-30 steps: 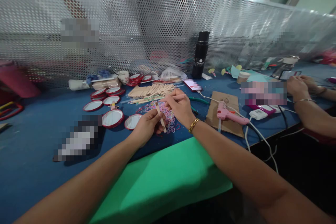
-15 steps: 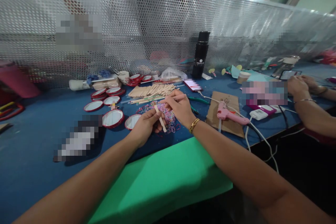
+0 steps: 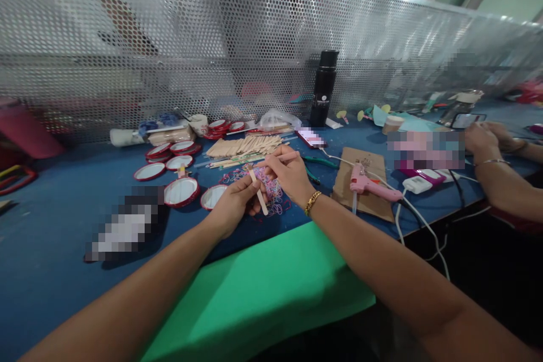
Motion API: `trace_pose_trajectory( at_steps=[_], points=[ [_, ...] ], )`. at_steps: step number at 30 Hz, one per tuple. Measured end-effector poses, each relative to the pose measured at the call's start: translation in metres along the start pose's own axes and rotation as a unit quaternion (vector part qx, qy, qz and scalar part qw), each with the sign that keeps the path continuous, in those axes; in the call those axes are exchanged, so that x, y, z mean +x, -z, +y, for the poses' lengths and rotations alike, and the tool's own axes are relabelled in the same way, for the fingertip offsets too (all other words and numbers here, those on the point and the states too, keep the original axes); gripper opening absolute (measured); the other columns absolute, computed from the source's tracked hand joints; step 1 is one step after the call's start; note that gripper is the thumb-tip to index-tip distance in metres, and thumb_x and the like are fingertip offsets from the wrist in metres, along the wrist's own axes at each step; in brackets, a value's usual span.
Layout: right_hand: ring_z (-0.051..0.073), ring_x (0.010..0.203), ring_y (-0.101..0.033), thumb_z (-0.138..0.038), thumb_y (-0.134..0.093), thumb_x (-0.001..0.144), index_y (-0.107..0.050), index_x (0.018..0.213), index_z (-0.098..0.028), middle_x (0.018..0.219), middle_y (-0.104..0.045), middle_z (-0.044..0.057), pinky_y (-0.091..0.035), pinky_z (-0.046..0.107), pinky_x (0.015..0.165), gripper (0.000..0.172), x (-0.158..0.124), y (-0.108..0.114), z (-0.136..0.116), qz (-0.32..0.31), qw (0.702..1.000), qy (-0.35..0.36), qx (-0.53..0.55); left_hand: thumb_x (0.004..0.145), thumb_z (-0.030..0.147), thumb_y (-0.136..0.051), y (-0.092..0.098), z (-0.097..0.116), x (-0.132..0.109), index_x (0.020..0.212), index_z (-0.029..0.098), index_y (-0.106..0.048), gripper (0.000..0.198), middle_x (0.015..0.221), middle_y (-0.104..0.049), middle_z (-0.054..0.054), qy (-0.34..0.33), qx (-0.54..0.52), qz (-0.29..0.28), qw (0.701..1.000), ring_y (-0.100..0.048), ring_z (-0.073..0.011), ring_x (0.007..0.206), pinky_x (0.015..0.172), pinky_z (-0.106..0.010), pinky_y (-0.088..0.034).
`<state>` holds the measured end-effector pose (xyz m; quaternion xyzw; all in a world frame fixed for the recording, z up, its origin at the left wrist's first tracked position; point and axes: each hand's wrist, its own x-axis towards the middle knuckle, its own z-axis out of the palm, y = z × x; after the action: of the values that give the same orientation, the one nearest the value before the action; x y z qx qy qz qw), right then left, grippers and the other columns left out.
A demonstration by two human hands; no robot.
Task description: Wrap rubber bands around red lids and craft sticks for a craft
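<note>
My left hand is closed on a flat wooden craft stick, tilted with its lower end toward me. Close beside it, my right hand pinches a slim pale-pink pen-like stick, its tip near the craft stick's top end. What lies at that top end is too small to make out. Beneath both hands spreads a tangle of small coloured rubber bands. A heap of craft sticks lies just behind them. Red-rimmed round lids sit left of my left hand.
A pink glue gun rests on cardboard at right, its white cord trailing off the edge. Behind stand a black bottle and a perforated metal screen. Green cloth covers my lap. Another person's hands are at far right.
The view has shifted very slightly. Both hands keep nearly the same pose and hold the same things; the pen-like stick in my right hand has moved a touch left.
</note>
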<state>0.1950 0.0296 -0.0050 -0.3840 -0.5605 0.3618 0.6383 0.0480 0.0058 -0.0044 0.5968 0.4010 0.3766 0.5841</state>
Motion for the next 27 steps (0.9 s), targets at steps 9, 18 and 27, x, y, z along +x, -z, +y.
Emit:
trace_pose_trajectory(
  at_steps=[9, 18, 27],
  points=[
    [0.01, 0.049, -0.059, -0.038, -0.062, 0.083, -0.054, 0.07, -0.02, 0.061, -0.067, -0.002, -0.046, 0.02, 0.046, 0.023, 0.0042, 0.0018, 0.0006, 0.039, 0.999, -0.005, 0.014, 0.081, 0.046, -0.063, -0.0002, -0.0012, 0.0007, 0.075, 0.019, -0.059, 0.028, 0.055, -0.061, 0.003, 0.011, 0.009, 0.0, 1.0, -0.05, -0.0085, 0.043, 0.041, -0.017, -0.039],
    [0.01, 0.049, -0.058, -0.033, -0.061, 0.083, -0.052, 0.068, -0.02, 0.059, -0.066, -0.003, -0.046, 0.02, 0.047, 0.021, -0.001, 0.0002, -0.003, 0.001, 1.0, -0.003, -0.004, 0.079, 0.047, -0.065, 0.0003, -0.0052, 0.0033, 0.077, 0.019, -0.06, 0.029, 0.055, -0.063, 0.003, 0.024, 0.004, 0.018, 1.0, -0.054, -0.008, 0.043, 0.042, -0.016, -0.043],
    [0.01, 0.048, -0.058, -0.032, -0.061, 0.084, -0.053, 0.068, -0.02, 0.059, -0.067, -0.002, -0.045, 0.02, 0.046, 0.021, 0.0021, 0.0011, 0.0002, 0.018, 1.0, 0.008, 0.002, 0.079, 0.048, -0.065, -0.0005, -0.0035, 0.0016, 0.077, 0.018, -0.059, 0.03, 0.053, -0.062, 0.003, 0.014, 0.012, 0.022, 1.0, -0.054, -0.008, 0.043, 0.042, -0.016, -0.043]
  ],
)
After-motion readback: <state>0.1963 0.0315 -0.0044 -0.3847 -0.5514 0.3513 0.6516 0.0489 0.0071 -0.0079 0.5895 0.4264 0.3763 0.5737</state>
